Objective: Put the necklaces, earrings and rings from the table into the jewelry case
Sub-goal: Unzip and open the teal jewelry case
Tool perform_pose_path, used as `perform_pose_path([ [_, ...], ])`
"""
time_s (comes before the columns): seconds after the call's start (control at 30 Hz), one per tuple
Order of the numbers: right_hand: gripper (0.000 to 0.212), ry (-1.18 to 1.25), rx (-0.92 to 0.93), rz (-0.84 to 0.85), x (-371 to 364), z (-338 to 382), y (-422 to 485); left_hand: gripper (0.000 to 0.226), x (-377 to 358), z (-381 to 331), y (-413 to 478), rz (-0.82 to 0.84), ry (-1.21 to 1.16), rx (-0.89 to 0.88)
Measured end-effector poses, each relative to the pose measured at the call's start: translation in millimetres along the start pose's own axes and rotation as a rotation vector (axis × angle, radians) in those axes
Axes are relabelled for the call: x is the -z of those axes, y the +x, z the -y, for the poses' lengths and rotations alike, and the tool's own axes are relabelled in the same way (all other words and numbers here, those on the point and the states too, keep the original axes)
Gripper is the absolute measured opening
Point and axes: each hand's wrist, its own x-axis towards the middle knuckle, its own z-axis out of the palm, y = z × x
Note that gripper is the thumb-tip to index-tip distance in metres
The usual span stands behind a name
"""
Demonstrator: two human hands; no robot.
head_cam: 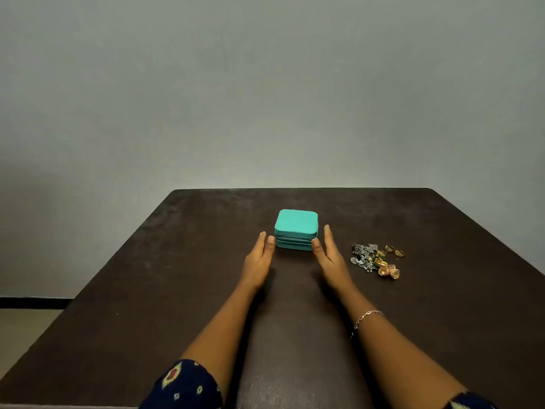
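Observation:
A closed turquoise jewelry case [296, 225] sits in the middle of the dark table [177, 290]. My left hand [260, 258] is flat and open just left of its front corner, thumb close to the case. My right hand [328, 255] is open at the case's front right corner, its thumb touching or nearly touching the case. To the right lies a heap of silver jewelry [363, 256] with gold earrings [388, 271] in front of it and two gold rings [395, 250] behind. Neither hand holds anything.
A thin bracelet [367, 315] is on my right wrist. The table's far edge meets a plain grey wall [265, 98]. Floor shows past the table's left edge [26, 326].

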Motion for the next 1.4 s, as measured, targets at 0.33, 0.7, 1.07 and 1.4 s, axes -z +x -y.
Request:
perform_pose_path([
  [0.33,0.065,-0.127,0.012,0.066,-3,-6,3,0.086,-23,-5,18,0.037,-0.095,0.006],
  [0.7,0.059,-0.145,0.062,0.099,-2,-7,3,0.103,-20,5,36,-0.044,-0.186,0.011],
  [1.07,0.061,-0.127,0.167,0.175,-15,14,-44,0.056,24,-7,-6,-0.082,-0.183,-0.029],
  [1.4,0.066,-0.099,0.254,0.276,-39,34,-109,0.042,66,-3,-100,-0.184,-0.076,-0.147],
])
